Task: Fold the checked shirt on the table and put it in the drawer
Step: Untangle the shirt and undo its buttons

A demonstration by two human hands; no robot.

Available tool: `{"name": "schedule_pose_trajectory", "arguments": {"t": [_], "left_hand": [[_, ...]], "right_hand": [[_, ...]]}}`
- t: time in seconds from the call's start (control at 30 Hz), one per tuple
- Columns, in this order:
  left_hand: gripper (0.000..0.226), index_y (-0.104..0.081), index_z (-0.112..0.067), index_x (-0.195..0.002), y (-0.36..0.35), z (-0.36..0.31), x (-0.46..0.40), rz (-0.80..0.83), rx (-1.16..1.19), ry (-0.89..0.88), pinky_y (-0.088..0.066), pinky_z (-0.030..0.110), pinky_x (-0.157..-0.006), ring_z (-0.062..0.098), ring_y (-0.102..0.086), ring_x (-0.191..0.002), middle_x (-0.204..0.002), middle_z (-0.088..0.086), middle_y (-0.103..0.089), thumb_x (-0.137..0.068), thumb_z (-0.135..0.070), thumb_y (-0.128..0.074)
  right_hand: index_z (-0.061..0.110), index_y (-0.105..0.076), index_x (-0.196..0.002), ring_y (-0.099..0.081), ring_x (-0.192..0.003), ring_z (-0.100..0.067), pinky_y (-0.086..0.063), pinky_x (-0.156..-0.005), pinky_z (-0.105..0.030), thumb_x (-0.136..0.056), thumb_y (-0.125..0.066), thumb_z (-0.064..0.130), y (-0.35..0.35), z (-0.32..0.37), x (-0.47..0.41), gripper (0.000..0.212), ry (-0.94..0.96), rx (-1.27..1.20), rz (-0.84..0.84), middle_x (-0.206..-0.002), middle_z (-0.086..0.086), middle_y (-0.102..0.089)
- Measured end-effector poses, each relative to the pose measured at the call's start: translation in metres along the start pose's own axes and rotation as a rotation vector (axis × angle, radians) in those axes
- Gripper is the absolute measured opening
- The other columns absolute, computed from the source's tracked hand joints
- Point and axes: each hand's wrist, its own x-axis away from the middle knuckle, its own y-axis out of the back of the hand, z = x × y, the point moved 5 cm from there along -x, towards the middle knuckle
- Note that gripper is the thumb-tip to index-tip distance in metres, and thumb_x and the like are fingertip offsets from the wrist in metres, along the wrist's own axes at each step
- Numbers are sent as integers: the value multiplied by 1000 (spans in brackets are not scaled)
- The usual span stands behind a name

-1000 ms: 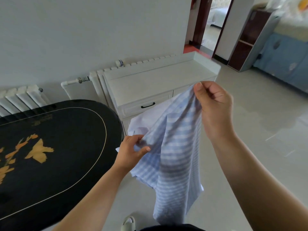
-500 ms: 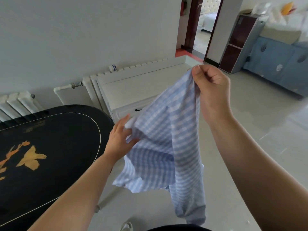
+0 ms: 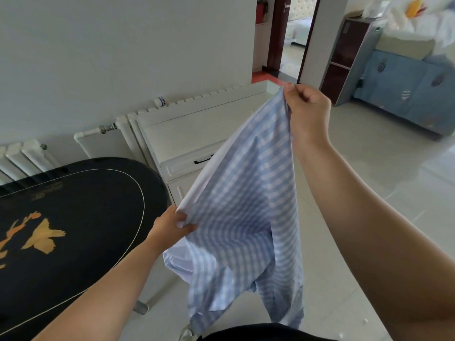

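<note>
The blue-and-white checked cotton shirt (image 3: 243, 217) is held off the glossy black oval table (image 3: 73, 217), pinched high by the right hand (image 3: 307, 112) and gripped lower by the left hand (image 3: 170, 227), apparently to spread it for folding.
</note>
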Motion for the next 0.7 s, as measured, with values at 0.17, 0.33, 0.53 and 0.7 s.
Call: {"name": "schedule_pose_trajectory", "arguments": {"t": [0.17, 0.33, 0.53, 0.7], "left_hand": [[26, -49, -27, -81, -11, 16, 16, 4, -30, 91, -41, 38, -91, 22, -45, -100, -99, -1, -41, -83, -45, -67], [50, -37, -19, -49, 1, 37, 16, -22, 5, 110, -32, 28, -54, 18, -39, -58, -62, 0, -34, -88, -36, -64], [38, -62, -3, -70, 16, 52, 30, -155, 208, 262, -44, 34, -62, 21, -54, -60, -63, 5, -58, -88, -37, -64], [19, -70, -15, -90, 4, 49, 43, -376, 594, 363, -47, 36, -61, 28, -54, -62, -68, 8, -60, -92, -30, -59]], "right_hand": [[-15, -56, -76, -38, -62, -16, -38, -61, -26, -92, -61, 21, 0, -7, -3, 40, -21, 16, -3, -63, -9, -42], [4, -61, -72, -38, -58, -10, -38, -61, -24, -92, -61, 24, 3, -23, -2, 28, -83, 69, 14, -55, 5, -40], [1, -60, -74, -40, -65, -16, -37, -63, -22, -94, -58, 24, 6, -37, -4, 30, -112, 44, 19, -64, -4, -42], [16, -39, -53, -29, -45, -3, -30, -53, -18, -93, -58, 18, 6, -36, -17, 45, -107, 22, 7, -41, 13, -32]]}}
